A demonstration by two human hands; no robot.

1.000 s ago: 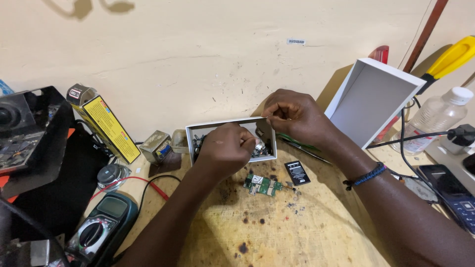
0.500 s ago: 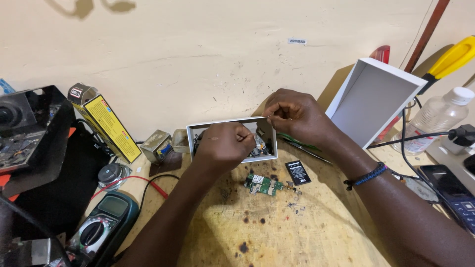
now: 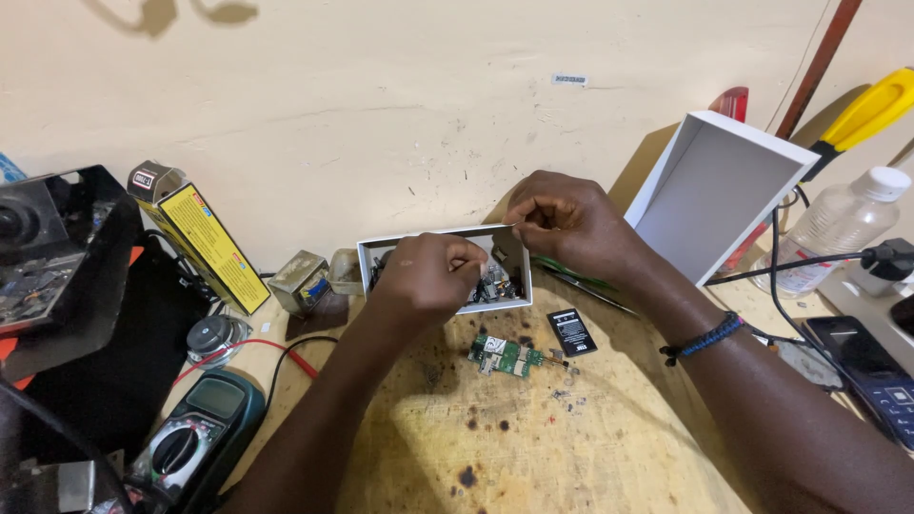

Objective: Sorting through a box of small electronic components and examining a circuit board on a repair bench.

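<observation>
Two bare hands work over a small white tray (image 3: 433, 238) of loose phone parts on a scarred wooden bench (image 3: 533, 447), the tray serving as the centre of the scene. Nearest the camera, down and to the left of the tray, lies a green multimeter (image 3: 195, 438) with red and black leads; just in front of the tray sits a small green circuit board (image 3: 506, 355), its long axis running left to right, with a flat black battery (image 3: 571, 331) beside it. The left hand (image 3: 426, 281) rests curled on the tray's near rim, fingers bunched together over the parts, though whether they grip one cannot be told. The right hand (image 3: 571, 224) hovers at the tray's far right corner, thumb and forefinger pressed together on something too small to make out. The tray's long axis runs left to right, so both hands meet it from the near side, the left being the closer. Left of the tray stand a small metal block (image 3: 298, 283) and a tilted yellow carton (image 3: 200, 238); right of it, an open white box (image 3: 724, 195) leans up, with a clear plastic bottle (image 3: 838, 228) beyond.
</observation>
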